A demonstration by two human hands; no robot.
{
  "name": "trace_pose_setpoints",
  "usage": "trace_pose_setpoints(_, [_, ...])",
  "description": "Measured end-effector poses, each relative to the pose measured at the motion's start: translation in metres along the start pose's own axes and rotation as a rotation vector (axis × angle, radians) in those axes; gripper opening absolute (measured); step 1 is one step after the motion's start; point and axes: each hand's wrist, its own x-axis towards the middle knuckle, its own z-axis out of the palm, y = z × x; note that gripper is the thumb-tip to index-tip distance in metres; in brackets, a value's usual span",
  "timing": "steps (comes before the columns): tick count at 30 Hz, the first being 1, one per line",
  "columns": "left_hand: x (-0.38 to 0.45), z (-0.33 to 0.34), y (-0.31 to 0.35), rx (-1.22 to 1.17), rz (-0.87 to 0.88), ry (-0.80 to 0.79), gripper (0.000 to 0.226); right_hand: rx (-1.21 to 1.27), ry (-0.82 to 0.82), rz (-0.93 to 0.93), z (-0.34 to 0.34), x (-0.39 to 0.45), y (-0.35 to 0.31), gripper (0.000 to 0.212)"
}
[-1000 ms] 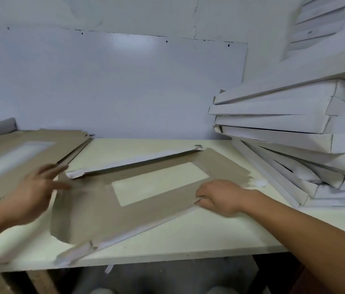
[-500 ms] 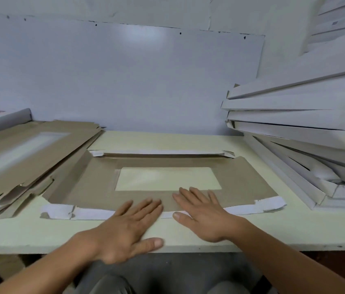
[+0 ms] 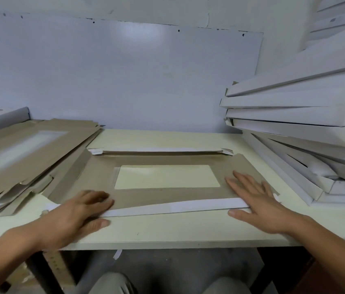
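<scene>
A brown cardboard box blank with a rectangular window cut in its middle lies flat on the pale table. Its white near flap is folded up and over the brown face. My left hand is at the flap's left end, fingers curled over it and thumb below its edge. My right hand lies at the flap's right end, its straight fingers spread on the brown face and its thumb on the table. The far flap stands slightly raised along the back edge.
A pile of flat brown window blanks covers the table's left side. A tall leaning stack of white folded boxes fills the right side. A white wall panel stands close behind. The table's front edge runs just below my hands.
The blank was pulled square in front of me. My hands moved from the middle of its near edge out to the two ends, and the near flap has been lifted and folded over.
</scene>
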Motion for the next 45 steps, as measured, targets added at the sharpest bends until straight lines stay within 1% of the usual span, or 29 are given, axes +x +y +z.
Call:
trace_pose_setpoints(1, [0.002, -0.003, 0.000, 0.047, 0.035, 0.067, 0.071, -0.027, 0.054, -0.075, -0.002, -0.001, -0.004, 0.076])
trace_pose_setpoints(3, [0.006, -0.008, 0.001, 0.128, 0.126, 0.133, 0.058, -0.143, 0.126, -0.183, -0.005, -0.003, -0.010, 0.063])
trace_pose_setpoints(5, [0.009, -0.009, 0.000, 0.150, 0.178, 0.166, 0.052, -0.233, 0.165, -0.228, -0.005, -0.004, -0.015, 0.053])
trace_pose_setpoints(7, [0.012, -0.010, -0.002, 0.120, 0.170, 0.198, 0.048, -0.205, 0.152, -0.223, -0.006, -0.003, -0.018, 0.044])
trace_pose_setpoints(10, [0.018, -0.012, -0.005, 0.021, 0.093, 0.247, 0.035, 0.058, 0.148, -0.136, -0.011, 0.001, -0.024, 0.028])
trace_pose_setpoints(12, [0.025, -0.010, -0.007, -0.043, -0.025, 0.250, 0.019, 0.164, 0.140, -0.072, -0.014, 0.008, -0.025, 0.019])
trace_pose_setpoints(15, [0.043, -0.003, -0.002, -0.021, -0.206, 0.190, 0.011, 0.158, 0.060, 0.032, -0.015, 0.023, -0.026, 0.026])
trace_pose_setpoints(17, [0.057, 0.000, 0.009, 0.048, -0.277, 0.140, 0.014, 0.114, 0.005, 0.074, -0.014, 0.034, -0.028, 0.038])
trace_pose_setpoints(19, [0.074, 0.005, 0.026, 0.081, -0.295, 0.112, 0.018, 0.072, -0.066, 0.058, -0.012, 0.045, -0.037, 0.044])
trace_pose_setpoints(21, [0.091, 0.013, 0.051, 0.092, -0.261, 0.106, 0.022, 0.029, -0.100, 0.031, -0.008, 0.055, -0.053, 0.048])
trace_pose_setpoints(23, [0.107, 0.024, 0.081, 0.071, -0.199, 0.079, 0.033, -0.009, -0.069, -0.010, -0.003, 0.065, -0.076, 0.049])
trace_pose_setpoints(25, [0.121, 0.034, 0.106, 0.029, -0.164, -0.033, 0.055, 0.002, -0.060, -0.034, 0.004, 0.074, -0.101, 0.055])
trace_pose_setpoints(26, [0.128, 0.037, 0.115, 0.028, -0.159, -0.106, 0.063, 0.017, -0.085, -0.035, 0.008, 0.077, -0.111, 0.061])
trace_pose_setpoints(28, [0.137, 0.040, 0.117, 0.031, -0.156, -0.226, 0.068, 0.030, -0.153, -0.016, 0.016, 0.080, -0.123, 0.067])
trace_pose_setpoints(30, [0.138, 0.039, 0.109, 0.026, -0.144, -0.296, 0.072, 0.040, -0.195, 0.004, 0.019, 0.080, -0.124, 0.067])
trace_pose_setpoints(33, [0.129, 0.033, 0.081, -0.005, -0.157, -0.332, 0.075, 0.023, -0.197, 0.009, 0.017, 0.074, -0.115, 0.068])
trace_pose_setpoints(35, [0.113, 0.025, 0.045, -0.007, -0.248, -0.324, 0.071, 0.023, -0.208, 0.025, 0.015, 0.069, -0.105, 0.067])
trace_pose_setpoints(37, [0.088, 0.016, -0.001, 0.054, -0.397, -0.293, 0.068, 0.021, -0.210, 0.062, 0.011, 0.064, -0.091, 0.067])
trace_pose_setpoints(39, [0.061, 0.006, -0.044, 0.095, -0.520, -0.290, 0.077, 0.006, -0.207, 0.118, 0.008, 0.060, -0.072, 0.068])
trace_pose_setpoints(41, [0.045, 0.002, -0.068, 0.104, -0.563, -0.306, 0.088, 0.015, -0.210, 0.157, 0.006, 0.056, -0.054, 0.070])
trace_pose_setpoints(42, [0.042, 0.003, -0.073, 0.100, -0.568, -0.308, 0.089, 0.038, -0.200, 0.151, 0.005, 0.053, -0.046, 0.071])
trace_pose_setpoints(45, [0.043, 0.009, -0.078, 0.088, -0.585, -0.260, 0.081, 0.209, -0.151, 0.098, -0.010, 0.045, -0.021, 0.072])
